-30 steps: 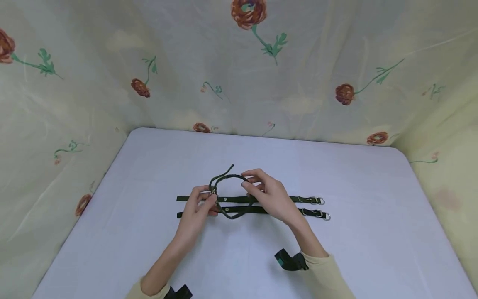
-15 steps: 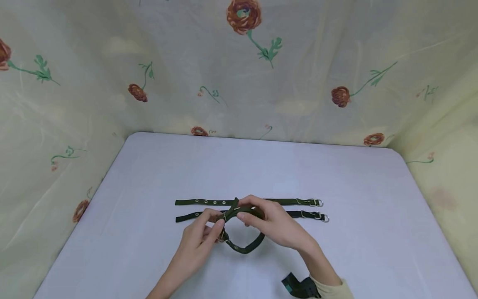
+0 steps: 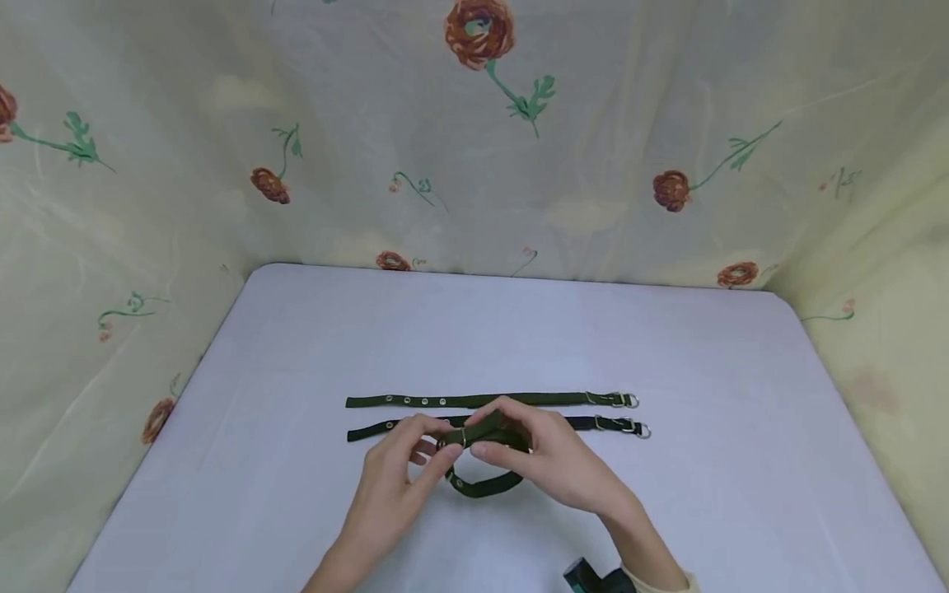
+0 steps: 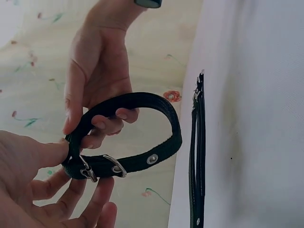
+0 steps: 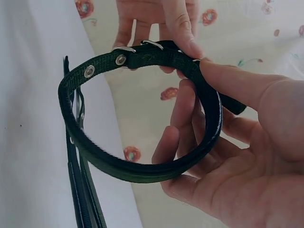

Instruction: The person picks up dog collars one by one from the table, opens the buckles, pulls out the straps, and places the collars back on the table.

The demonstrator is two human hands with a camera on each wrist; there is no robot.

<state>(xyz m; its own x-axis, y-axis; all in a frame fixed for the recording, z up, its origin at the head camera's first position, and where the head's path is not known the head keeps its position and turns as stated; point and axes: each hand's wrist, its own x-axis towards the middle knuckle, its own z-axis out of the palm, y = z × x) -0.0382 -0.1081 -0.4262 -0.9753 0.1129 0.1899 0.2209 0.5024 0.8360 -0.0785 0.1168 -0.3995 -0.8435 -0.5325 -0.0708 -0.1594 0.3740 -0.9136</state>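
A dark green pet collar (image 3: 485, 487) is closed into a loop and held above the table in front of me. My left hand (image 3: 389, 482) pinches it at the left, by the metal buckle (image 4: 89, 173). Beside the buckle, the left wrist view shows a D-ring (image 4: 115, 166) and a metal eyelet (image 4: 152, 159). My right hand (image 3: 559, 461) grips the loop's far right side, its thumb on the band near the buckle and other fingers inside the ring. In the right wrist view the strap's loose end (image 5: 233, 104) sticks out past the right thumb.
Behind the held loop, two similar collars lie stretched out side by side on the white table (image 3: 667, 511): a green one (image 3: 519, 400) and a darker one (image 3: 582, 423), partly covered by my hands. A flowered curtain (image 3: 578, 165) surrounds the table's back and sides.
Both hands have brought the collar nearer to me, off the two lying collars. The loose strap end, which stuck up before, now lies along the loop between the hands.
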